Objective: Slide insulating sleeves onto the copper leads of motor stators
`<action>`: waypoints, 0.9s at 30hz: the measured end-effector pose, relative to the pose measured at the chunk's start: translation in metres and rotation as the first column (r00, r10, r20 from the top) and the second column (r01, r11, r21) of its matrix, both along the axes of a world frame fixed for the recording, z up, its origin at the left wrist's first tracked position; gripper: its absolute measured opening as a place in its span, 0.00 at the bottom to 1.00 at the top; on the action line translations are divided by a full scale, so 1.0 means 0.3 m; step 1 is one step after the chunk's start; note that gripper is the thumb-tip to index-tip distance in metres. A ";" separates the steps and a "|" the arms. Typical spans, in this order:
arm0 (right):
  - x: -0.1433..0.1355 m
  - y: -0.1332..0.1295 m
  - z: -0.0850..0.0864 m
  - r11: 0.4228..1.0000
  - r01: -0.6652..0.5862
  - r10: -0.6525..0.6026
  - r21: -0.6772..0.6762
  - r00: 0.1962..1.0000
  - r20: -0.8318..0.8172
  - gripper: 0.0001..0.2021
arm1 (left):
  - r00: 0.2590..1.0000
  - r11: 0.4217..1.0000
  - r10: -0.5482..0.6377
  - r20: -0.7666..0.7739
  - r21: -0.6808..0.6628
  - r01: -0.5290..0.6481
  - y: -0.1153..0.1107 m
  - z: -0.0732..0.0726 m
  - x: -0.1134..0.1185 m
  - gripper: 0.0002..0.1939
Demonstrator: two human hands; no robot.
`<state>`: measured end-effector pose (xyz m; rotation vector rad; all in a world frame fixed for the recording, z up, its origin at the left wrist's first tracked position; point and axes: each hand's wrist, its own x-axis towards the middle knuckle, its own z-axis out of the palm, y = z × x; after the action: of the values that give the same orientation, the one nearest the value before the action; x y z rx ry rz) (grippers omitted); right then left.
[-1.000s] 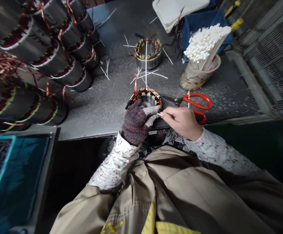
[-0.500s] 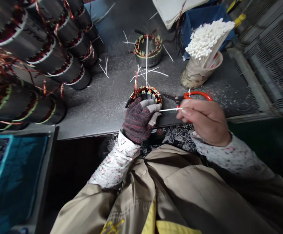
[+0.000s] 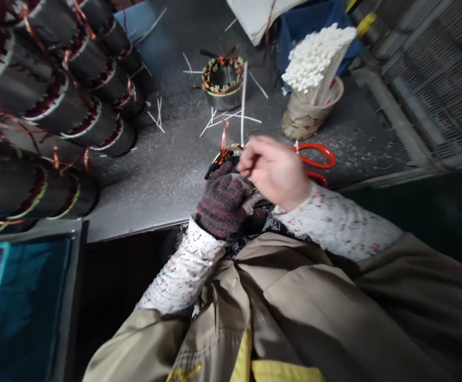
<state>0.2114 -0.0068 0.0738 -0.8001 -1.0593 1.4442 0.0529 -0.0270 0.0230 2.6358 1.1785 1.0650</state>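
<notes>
My left hand [image 3: 223, 204], in a dark knit glove with bare-looking light fingertips, is closed round a small wound motor stator [image 3: 215, 162] at the table's front edge. Copper leads stick up from the stator, and much of it is hidden by my hands. A white cable tie [image 3: 244, 106] stands up from its far side. My bare right hand [image 3: 276, 172] is over the stator's right side with fingers curled together, close to the foot of that tie. What they pinch, if anything, is hidden. Red-handled scissors [image 3: 318, 154] lie just beyond my right hand, blades covered.
A second stator [image 3: 223, 85] stands farther back. Cut white tie ends [image 3: 211, 124] lie scattered about. A cup [image 3: 310, 114] full of cable ties [image 3: 314, 58] stands at right before a blue bin [image 3: 290, 32]. Stacked stators [image 3: 19, 74] fill the left; a teal-lined tray [image 3: 40, 297] sits below them.
My right hand has moved left from beside the scissors to over the stator. The white tie it held stretched out to the right no longer shows. My left hand keeps its hold.
</notes>
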 end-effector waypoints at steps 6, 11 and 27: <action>0.225 0.012 -0.075 0.882 -0.128 -0.282 0.453 0.628 0.725 0.08 | 0.996 0.997 0.054 0.068 -0.062 -0.050 -0.015 0.028 -0.031 0.13; 0.481 0.065 -0.121 0.905 -0.390 -0.244 0.170 -0.148 0.958 0.27 | 0.967 0.990 0.133 -0.217 -0.028 -0.142 -0.024 0.039 -0.007 0.22; 0.211 0.123 0.000 0.898 -0.433 -0.231 0.079 -0.311 0.922 0.26 | 0.927 0.997 0.069 -0.369 0.010 -0.071 -0.012 0.050 -0.093 0.18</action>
<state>0.2746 0.0301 0.0738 -1.6856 -2.7483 0.0707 0.0249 -0.0308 0.0380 2.8960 1.3409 0.5828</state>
